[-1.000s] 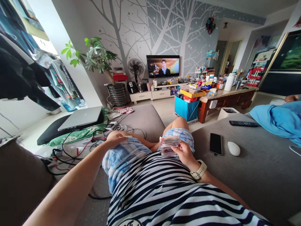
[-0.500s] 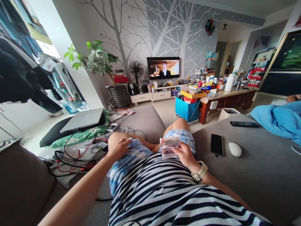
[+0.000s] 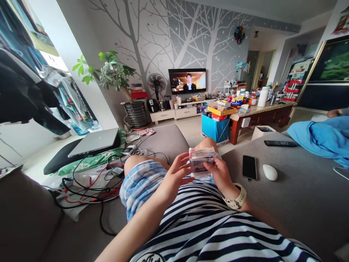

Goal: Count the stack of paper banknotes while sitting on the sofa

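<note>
A thick wad of banknotes (image 3: 197,167), pinkish and purple with uneven upper edges, is held above my lap. My right hand (image 3: 220,173) grips it from the right side, thumb across the front; the fingers behind are hidden. At the wad's left edge is my left hand (image 3: 177,174), its fingers spread apart. Those fingertips come right up to the notes; whether they touch is hard to see. A cream watch strap (image 3: 236,198) circles my right wrist. Beneath lie blue-and-white checked shorts (image 3: 144,182) and a striped shirt (image 3: 196,218).
On the grey sofa to the right lie a phone (image 3: 249,167), a white mouse (image 3: 270,172) and a remote (image 3: 280,143). Blue cloth and part of another person's hand (image 3: 335,113) show at far right. Tangled cables (image 3: 89,196) and a laptop (image 3: 94,142) are on the left.
My left hand has left my thigh and moved right to the wad's left edge, fingers spreading. My right hand still holds the banknotes, now slightly higher in view.
</note>
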`<state>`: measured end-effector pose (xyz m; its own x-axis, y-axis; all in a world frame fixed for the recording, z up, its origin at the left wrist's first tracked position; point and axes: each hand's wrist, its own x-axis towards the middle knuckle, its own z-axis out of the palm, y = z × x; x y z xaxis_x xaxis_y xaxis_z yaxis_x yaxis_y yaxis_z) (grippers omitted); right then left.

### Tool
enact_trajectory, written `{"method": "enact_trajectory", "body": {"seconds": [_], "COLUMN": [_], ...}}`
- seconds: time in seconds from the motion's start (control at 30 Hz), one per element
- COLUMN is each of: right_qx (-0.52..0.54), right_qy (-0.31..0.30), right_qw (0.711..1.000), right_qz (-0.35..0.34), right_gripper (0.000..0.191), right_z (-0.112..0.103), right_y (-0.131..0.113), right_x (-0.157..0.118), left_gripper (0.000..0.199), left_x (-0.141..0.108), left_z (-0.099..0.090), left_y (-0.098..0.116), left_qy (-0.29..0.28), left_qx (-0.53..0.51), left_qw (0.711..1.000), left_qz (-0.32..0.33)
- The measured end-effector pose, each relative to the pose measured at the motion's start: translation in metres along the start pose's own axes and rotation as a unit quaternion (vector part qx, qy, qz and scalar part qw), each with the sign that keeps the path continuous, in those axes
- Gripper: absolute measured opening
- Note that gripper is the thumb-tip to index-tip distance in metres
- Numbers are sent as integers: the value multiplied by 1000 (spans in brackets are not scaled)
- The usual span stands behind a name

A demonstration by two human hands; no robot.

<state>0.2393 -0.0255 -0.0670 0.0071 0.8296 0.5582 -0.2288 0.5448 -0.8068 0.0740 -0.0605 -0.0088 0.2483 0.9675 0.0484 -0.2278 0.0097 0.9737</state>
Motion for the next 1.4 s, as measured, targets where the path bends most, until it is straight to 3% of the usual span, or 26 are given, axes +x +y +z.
{"method": "enact_trajectory", "body": {"seconds": [0.1, 0.27, 0.47, 0.6, 0.8, 0.87, 0.97, 1.0, 1.07, 1.13, 1.23, 1.3, 1.4], "right_qx": [19, -2, -36, -27, 1, 5, -35, -67, -168, -337, -580, -642, -651], "right_qy": [0, 19, -19, -21, 34, 9, -79, -87, -43, 49, 168, 204, 212], "right_qw": [1000, 999, 999, 997, 993, 994, 991, 989, 979, 931, 772, 685, 642], "right_qz": [12, 42, 36, 64, 112, 111, 99, 101, 112, 127, 200, 278, 345], "right_gripper": [29, 29, 40, 31, 32, 34, 38, 40, 49, 59, 64, 65, 66], "right_z": [7, 16, 23, 20, 15, 13, -7, -20, -57, -101, -159, -181, -193], "right_y": [-1, 16, 18, 18, 26, 26, 24, 25, 30, 39, 59, 73, 92], "right_x": [-7, -13, -11, -9, -7, -4, 2, 3, 1, -7, -24, -33, -36], "left_gripper": [39, 45, 45, 35, 24, 26, 28, 27, 27, 26, 24, 21, 19], "left_x": [3, 11, 10, 13, 24, 27, 29, 29, 30, 29, 27, 24, 21], "left_z": [4, 5, 10, 6, 0, 1, 3, 3, 2, 0, 0, 3, 8], "left_y": [-21, -43, -47, -48, -48, -51, -56, -57, -54, -46, -34, -31, -36], "left_qy": [0, 23, 54, 41, 23, 23, 44, 54, 78, 106, 131, 140, 149], "left_qx": [-57, -93, -69, -105, -162, -144, -108, -101, -100, -109, -138, -156, -166], "left_qw": [998, 994, 996, 993, 979, 981, 987, 988, 988, 985, 979, 976, 972], "left_qz": [-32, -60, -13, -47, -125, -129, -108, -102, -93, -83, -67, -60, -71]}}
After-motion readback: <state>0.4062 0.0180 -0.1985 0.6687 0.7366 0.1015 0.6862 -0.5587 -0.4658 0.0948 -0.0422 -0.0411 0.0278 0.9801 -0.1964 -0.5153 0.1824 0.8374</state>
